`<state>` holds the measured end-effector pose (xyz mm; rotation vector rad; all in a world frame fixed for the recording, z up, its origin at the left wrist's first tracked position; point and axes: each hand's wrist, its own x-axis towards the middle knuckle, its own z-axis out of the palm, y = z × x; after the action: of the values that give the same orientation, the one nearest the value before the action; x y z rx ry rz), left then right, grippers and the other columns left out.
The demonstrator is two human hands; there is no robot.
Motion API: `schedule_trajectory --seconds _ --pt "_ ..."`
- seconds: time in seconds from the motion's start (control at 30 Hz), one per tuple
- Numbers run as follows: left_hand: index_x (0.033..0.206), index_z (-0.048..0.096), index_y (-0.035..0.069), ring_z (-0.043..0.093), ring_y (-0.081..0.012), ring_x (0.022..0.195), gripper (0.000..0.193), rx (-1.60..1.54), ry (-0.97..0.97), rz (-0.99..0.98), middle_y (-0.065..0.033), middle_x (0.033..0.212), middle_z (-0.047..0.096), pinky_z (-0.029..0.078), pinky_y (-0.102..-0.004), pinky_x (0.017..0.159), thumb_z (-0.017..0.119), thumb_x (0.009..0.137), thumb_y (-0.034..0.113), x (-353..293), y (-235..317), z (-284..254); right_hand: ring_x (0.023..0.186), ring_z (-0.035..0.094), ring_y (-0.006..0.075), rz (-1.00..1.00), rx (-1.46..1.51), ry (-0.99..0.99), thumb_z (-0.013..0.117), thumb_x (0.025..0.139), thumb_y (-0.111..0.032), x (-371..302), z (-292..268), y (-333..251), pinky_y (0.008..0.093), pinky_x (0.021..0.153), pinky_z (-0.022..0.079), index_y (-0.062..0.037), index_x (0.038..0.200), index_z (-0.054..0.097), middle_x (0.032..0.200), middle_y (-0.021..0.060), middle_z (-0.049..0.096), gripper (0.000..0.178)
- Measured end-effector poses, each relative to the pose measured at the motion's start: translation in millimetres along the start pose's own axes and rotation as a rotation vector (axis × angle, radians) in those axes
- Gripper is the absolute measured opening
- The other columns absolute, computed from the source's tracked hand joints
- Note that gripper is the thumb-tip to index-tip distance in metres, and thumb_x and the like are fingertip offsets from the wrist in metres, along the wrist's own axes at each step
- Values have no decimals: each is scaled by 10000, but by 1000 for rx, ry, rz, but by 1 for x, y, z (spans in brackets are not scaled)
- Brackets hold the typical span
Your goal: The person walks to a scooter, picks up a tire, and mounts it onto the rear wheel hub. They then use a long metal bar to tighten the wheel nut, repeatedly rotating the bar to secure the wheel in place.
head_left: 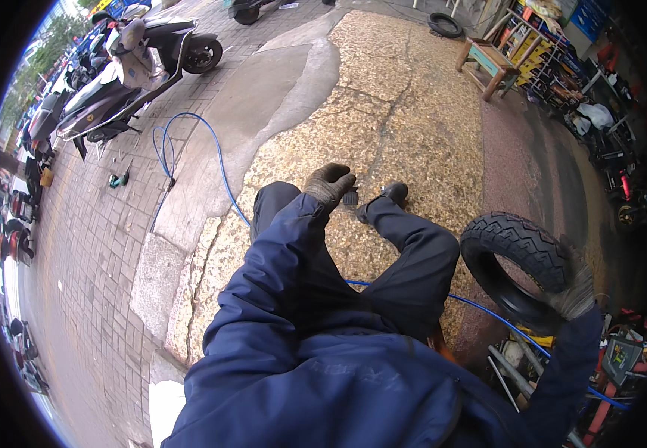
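Observation:
My left hand (328, 185), in a brownish-grey work glove, hangs between my knees. Its fingers are loosely curled, with a gap between thumb and forefinger, and no object shows in it. Close by it is a small dark ribbed thing (350, 198) that I cannot identify. On the right, my right hand (576, 293), gloved in grey and a little blurred, grips the outer edge of a black tyre (514, 224). The tyre has a chunky tread and leans tilted beside my right knee. Its lower part is near my right sleeve.
A blue hose (222, 168) curls across the paving and passes under my legs. A green power tool (119, 179) lies at left, below a parked scooter (125, 82). At far right are a wooden stool (491, 63), another tyre (445, 25) and crowded tool racks (596, 112). Tools (622, 358) clutter the lower right.

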<state>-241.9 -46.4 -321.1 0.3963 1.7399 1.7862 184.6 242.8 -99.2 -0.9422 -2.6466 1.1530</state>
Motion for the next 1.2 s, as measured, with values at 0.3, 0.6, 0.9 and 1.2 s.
schedule_trajectory --seconds 0.3,0.6,0.9,1.2 --pt "1182 642 23 626 -149 774 428 -45 -194 -119 -86 942 689 526 -316 675 733 872 304 -44 -16 29 1230 536 281 -689 -40 -52 694 575 26 128 68 -164 388 1025 454 -16 1439 370 1306 169 531 924" --pt "1431 384 181 606 -246 977 798 -838 -65 -89 -109 1245 568 528 -450 784 655 824 623 -37 -46 -59 1210 537 298 201 1216 -897 640 903 -316 253 281 -196 469 1002 465 -96 1316 531 1330 129 577 480" --pt "1380 423 87 613 -229 645 712 -575 889 -437 -125 1019 598 454 -409 474 772 828 372 -45 -145 -134 1281 430 431 -598 -544 -659 876 562 -364 255 489 -142 501 1059 398 -136 1544 159 1431 249 371 1237" --pt "1285 507 -21 637 -221 896 576 72 1051 -345 -138 1031 649 529 -353 785 755 851 264 -103 -162 -165 1319 429 398 -449 -699 -1005 806 648 -548 210 554 -211 463 1114 342 -143 1561 91 1457 213 379 1228"
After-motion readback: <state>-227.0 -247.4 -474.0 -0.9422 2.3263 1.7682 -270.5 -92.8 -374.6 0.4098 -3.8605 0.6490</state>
